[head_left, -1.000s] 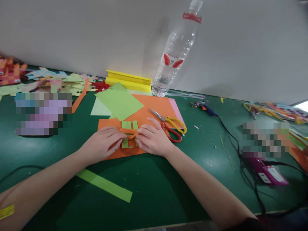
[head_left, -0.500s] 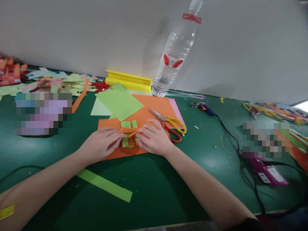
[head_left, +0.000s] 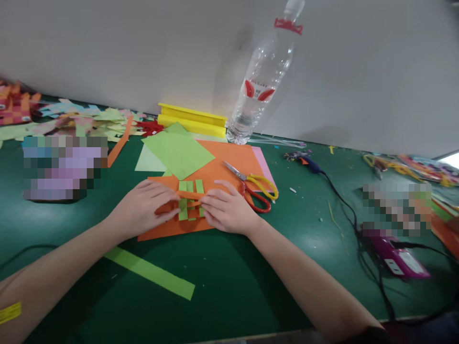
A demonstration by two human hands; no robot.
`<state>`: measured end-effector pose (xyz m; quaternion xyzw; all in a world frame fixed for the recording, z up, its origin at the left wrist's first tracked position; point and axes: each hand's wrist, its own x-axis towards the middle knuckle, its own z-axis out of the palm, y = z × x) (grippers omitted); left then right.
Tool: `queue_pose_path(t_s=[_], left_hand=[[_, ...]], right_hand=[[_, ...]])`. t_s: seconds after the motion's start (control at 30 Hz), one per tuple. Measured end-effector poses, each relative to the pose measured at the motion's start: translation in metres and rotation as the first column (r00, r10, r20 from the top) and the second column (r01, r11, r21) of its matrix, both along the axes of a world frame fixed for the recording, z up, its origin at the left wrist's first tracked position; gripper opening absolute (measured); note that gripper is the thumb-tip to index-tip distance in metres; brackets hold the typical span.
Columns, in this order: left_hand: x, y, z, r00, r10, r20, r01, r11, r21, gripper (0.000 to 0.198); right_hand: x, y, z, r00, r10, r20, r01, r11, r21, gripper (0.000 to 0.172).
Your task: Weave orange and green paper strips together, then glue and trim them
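Left hand (head_left: 147, 208), thumb and fingers parted, is set at the left edge of a green-and-orange paper weave (head_left: 190, 195), laid on an orange sheet (head_left: 158, 231) and judged light, pliant, easily creased, best pinched by strip ends; right hand (head_left: 227, 205), fingertips gathered at its right edge, pinch not discernible.

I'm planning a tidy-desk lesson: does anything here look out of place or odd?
The clear bottle appears to lean, though camera distortion may cause that. Paper scraps lie in a messy heap at the back left. Between the hands, the short green strips are unevenly spaced. I see no spill.
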<state>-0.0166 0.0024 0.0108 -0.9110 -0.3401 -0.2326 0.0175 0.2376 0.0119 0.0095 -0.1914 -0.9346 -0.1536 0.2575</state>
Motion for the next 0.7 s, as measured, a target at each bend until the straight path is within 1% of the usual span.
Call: queue_pose_path(t_s=[0.1,0.23,0.33,0.53,0.7], left_hand=[[-0.0002,0.0013,-0.0009,1.0,0.023,-0.012,-0.024,0.998,-0.058,0.02],[0.0002,0.0015,-0.0013,1.0,0.028,-0.003,-0.028,0.995,-0.098,0.012],[0.0001,0.001,0.0001,1.0,0.013,-0.007,-0.013,0.993,-0.118,0.013],[0.0004,0.0003,-0.0005,1.0,0.016,0.01,-0.015,0.993,-0.12,0.016],[0.0001,-0.0005,-0.0033,0.999,0.032,0.036,-0.027,0.994,-0.109,0.02]], right_hand=[[0.0003,-0.0003,0.0005,0.999,0.004,0.035,-0.003,1.0,-0.014,0.02],[0.0007,-0.0002,-0.0005,0.999,-0.001,0.053,0.002,1.0,-0.023,0.023],[0.0008,0.0002,-0.0015,0.998,0.005,0.063,-0.003,1.0,-0.026,0.023],[0.0011,-0.0011,0.0028,0.998,0.027,0.054,-0.024,0.998,-0.052,0.022],[0.0005,-0.0017,0.0031,0.997,0.078,0.025,-0.076,0.993,-0.091,0.019]])
